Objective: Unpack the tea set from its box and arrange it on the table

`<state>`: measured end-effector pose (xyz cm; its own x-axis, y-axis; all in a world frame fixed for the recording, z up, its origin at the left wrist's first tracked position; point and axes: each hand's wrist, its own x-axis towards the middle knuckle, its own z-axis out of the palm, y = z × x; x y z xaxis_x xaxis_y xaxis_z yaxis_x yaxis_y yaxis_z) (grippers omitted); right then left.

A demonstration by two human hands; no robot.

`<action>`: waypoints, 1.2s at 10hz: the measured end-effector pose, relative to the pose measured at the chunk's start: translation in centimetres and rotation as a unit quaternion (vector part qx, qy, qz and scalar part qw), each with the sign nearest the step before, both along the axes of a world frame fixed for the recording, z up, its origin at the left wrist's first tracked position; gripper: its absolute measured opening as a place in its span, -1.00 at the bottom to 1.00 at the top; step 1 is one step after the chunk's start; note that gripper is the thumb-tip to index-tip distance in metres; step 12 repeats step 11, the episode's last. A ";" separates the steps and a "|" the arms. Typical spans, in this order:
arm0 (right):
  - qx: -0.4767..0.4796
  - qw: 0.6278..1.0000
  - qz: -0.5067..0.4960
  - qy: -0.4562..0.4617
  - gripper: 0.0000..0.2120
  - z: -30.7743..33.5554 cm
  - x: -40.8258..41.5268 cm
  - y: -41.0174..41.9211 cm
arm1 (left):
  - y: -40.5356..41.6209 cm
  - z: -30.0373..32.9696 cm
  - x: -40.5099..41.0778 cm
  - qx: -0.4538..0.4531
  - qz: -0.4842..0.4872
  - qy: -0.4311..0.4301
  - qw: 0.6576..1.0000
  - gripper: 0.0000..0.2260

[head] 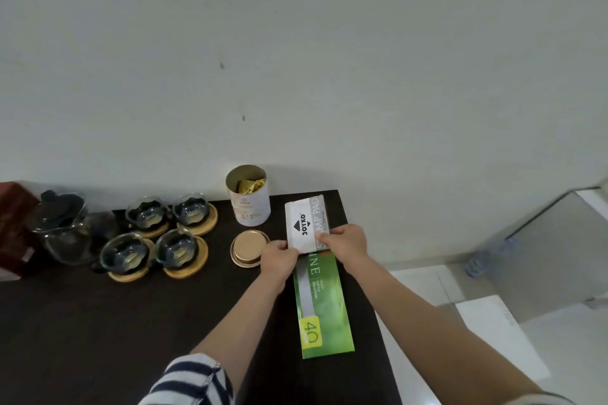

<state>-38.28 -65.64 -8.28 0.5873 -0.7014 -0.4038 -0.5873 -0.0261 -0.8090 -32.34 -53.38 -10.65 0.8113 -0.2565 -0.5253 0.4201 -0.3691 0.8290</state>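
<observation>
At the left edge of the frame stands the red box (13,223); beside it, on the dark table (98,322), the glass teapot (62,227); then four glass cups (158,230) on wooden coasters; in the centre an open tin (248,197) with its gold lid (247,248) in front; my left hand (279,258) and my right hand (343,245) both pinch the white stamp pad box (304,223), above a green pack (324,306).

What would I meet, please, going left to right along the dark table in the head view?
Red box → glass teapot → four glass cups on wooden coasters → gold lid, with the open tin behind it → left hand → white stamp pad box → right hand.
</observation>
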 end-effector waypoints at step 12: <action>-0.050 0.994 -0.013 -0.096 -0.75 2.2 1.0 1.4 | -0.1 5.0 0.9 -0.052 -0.040 -0.024 0.998 -0.83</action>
